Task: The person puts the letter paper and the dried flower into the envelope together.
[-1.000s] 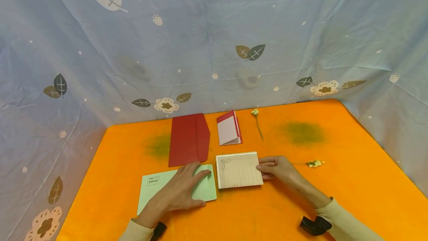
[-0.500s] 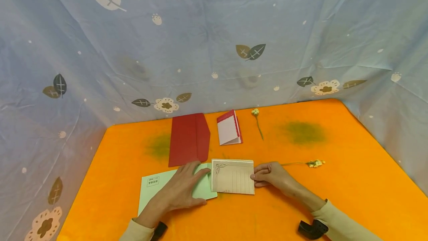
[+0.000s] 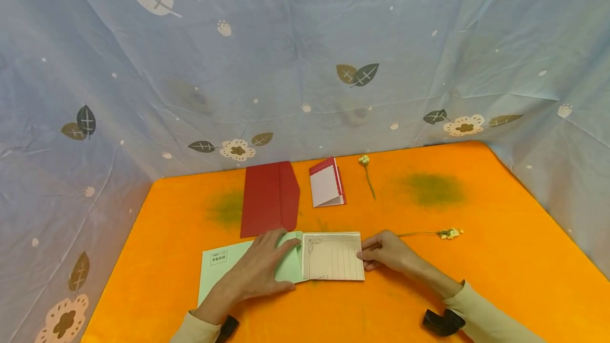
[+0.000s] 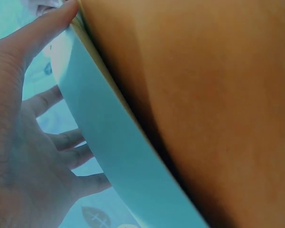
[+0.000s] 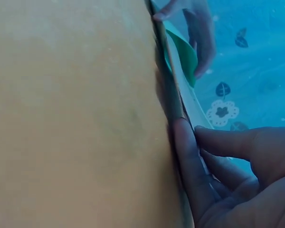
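A cream card (image 3: 334, 256) with printed lines and a corner ornament lies at the open end of a mint-green envelope (image 3: 289, 268). My right hand (image 3: 387, 251) pinches the card's right edge between thumb and fingers. Spread over the envelope, my left hand (image 3: 259, 266) rests with its fingers extended, the index tip near the mouth. In the left wrist view the pale envelope (image 4: 109, 137) runs between the thumb and the other fingers. The right wrist view shows the envelope's green mouth (image 5: 184, 53) bulging around the card's far end.
Behind the envelope lies a red envelope (image 3: 261, 197) with its flap to the right. A red-and-white folded card (image 3: 326, 184) stands beside it. One dried flower (image 3: 366, 173) lies at the back, another flower (image 3: 448, 233) to the right. Patterned fabric (image 3: 305, 57) surrounds the orange table (image 3: 500, 258).
The right hand has moved the cream card leftward and slightly nearer, bringing its left edge to the envelope's mouth. The left hand has stayed nearly in place.
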A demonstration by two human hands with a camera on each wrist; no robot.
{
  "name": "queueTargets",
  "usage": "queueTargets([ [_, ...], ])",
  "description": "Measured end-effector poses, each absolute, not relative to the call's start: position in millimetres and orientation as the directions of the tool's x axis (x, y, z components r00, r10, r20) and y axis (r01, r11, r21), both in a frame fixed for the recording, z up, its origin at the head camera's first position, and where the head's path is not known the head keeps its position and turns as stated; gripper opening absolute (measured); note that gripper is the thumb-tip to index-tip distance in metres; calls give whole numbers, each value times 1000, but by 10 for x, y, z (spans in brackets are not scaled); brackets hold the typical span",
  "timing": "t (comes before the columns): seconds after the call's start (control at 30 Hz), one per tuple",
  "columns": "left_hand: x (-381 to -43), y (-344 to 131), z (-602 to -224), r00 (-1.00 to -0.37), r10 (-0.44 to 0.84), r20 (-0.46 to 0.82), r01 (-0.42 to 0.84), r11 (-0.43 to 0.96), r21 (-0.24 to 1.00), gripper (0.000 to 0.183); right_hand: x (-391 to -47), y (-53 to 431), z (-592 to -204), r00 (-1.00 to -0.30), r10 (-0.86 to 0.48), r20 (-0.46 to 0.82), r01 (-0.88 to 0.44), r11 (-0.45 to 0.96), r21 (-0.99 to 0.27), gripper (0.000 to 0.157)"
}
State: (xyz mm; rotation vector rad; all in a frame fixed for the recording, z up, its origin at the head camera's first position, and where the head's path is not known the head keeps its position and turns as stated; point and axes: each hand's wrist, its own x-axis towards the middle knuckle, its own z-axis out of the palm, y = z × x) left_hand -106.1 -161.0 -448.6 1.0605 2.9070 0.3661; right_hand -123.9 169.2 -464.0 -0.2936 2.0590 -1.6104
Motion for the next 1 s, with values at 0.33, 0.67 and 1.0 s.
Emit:
queueTargets([
  [0.33,-1064,-1563,-4496,-738,671,61,666,712,221,83,-1314,1501,-4626,-831,-518,-202,49,293,-955,22],
  [0.67,-1063,-1532,-4500,-740,669,63,665,716,210,83,-1290,1244,-4674,-883,-393,-256,188,204,-961,22],
  [1.0,-1058,-1485,-4478,-754,657,11,643,734,220,83,-1273,1049,-4715,-888,-369,-273,228,163,-960,22],
])
